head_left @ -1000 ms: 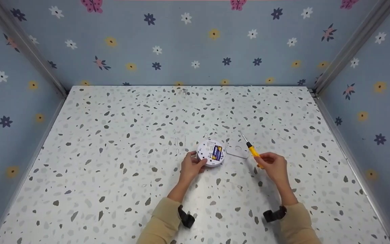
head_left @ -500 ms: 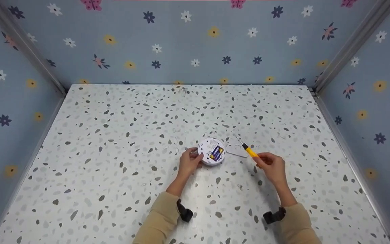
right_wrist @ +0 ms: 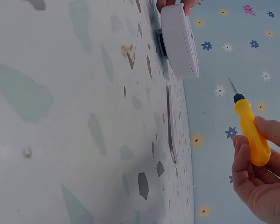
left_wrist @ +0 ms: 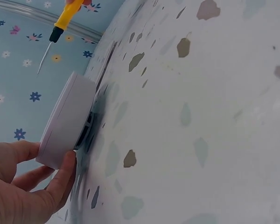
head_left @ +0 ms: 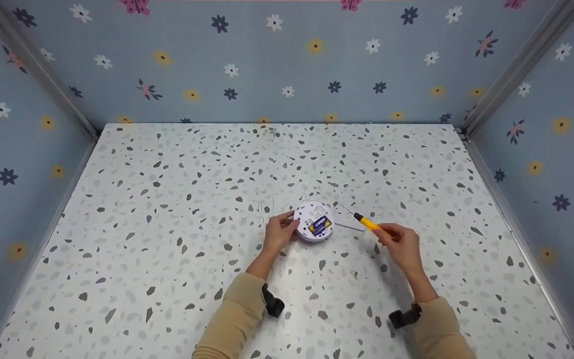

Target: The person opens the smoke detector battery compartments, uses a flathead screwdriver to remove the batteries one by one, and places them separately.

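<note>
Being pinched at its 8 o'clock edge by the left hand (head_left: 279,233), a white round device (head_left: 312,214) is shown over the bench (head_left: 167,239), slightly toward 5 o'clock from the head view's center. Thumb is laid on top, fingers tucked at rim and underneath. Dark part is seen on the underside; contact with bench can't be told. Blue-and-yellow block (head_left: 320,227) is set in the upper face, toward 5 o'clock; lettering too small to read.

Yellow-handled screwdriver (head_left: 367,224) is clamped in the right hand (head_left: 404,247), between 3 and 4 o'clock from the device. Shaft is aimed at 10 o'clock, tip near the device's 2 o'clock edge, not touching. 2 hands apart from each other.

Thin flat piece (right_wrist: 171,126) is laid on the bench at the device's 3 o'clock. Beige sleeves (head_left: 232,316) and black wrist straps (head_left: 273,301) are worn. Flower-printed wall (head_left: 197,45) is seen at 12 o'clock.
</note>
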Demonstrator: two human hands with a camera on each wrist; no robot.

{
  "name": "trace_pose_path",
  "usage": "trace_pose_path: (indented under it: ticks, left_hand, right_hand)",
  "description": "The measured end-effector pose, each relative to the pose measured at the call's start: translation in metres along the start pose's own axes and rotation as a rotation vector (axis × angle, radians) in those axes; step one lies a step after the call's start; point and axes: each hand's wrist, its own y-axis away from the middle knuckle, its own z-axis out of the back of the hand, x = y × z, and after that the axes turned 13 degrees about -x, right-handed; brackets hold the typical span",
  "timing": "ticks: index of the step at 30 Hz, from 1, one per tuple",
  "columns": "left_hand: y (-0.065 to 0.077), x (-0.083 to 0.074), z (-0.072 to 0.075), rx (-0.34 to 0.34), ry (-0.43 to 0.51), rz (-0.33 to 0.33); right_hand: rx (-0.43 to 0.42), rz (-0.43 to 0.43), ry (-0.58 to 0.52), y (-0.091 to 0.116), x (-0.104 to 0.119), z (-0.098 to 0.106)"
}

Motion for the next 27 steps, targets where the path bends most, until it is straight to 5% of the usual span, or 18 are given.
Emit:
trace_pose_path:
  ticks: [27]
  left_hand:
    - [-0.016,-0.009,-0.007,-0.028,-0.112,-0.117]
  right_hand:
    - [0.057,0.121,0.089,0.001,-0.001,0.011]
